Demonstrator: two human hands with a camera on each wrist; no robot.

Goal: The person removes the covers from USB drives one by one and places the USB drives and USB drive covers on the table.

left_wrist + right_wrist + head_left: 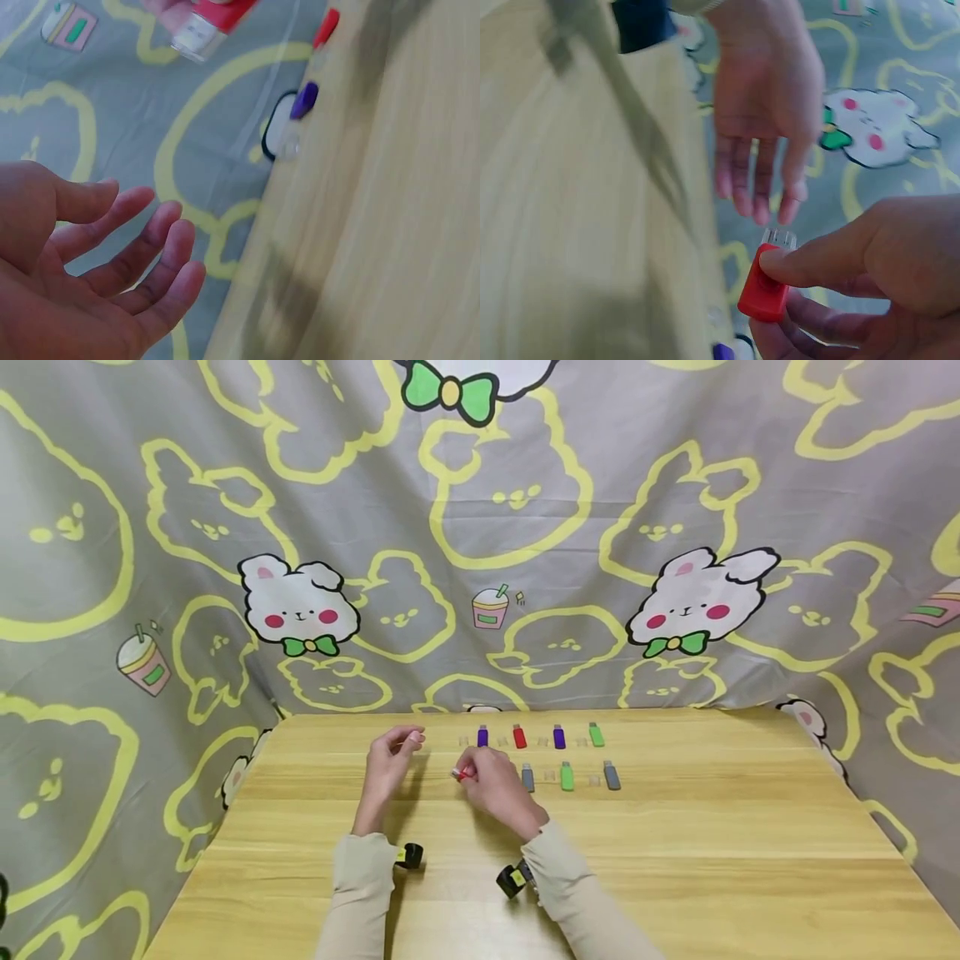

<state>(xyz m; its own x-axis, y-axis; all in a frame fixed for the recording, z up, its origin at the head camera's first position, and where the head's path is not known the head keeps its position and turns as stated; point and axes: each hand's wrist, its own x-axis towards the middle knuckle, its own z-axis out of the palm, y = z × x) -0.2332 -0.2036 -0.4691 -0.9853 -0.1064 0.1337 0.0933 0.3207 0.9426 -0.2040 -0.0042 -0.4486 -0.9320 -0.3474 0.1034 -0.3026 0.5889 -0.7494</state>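
Observation:
My right hand [495, 779] pinches a red USB flash drive [765, 289] between thumb and fingers, above the table. Its metal plug points toward my left hand, and something clear, seemingly a cap, surrounds the plug in the left wrist view. My left hand [112, 270] is held up a short way to the left, palm inward, fingers loosely bent and holding nothing. Beyond the right hand lies a back row of flash drives: purple [483, 736], red [520, 737], another purple [558, 737] and green [596, 735]. Nearer lie grey [528, 777], green [567, 777] and grey [611, 776] ones.
Small clear caps [550, 775] lie between the drives in both rows. Everything rests on a wooden table [712, 860], whose back edge meets a grey patterned curtain [517, 527]. My right hand covers the left part of the front row.

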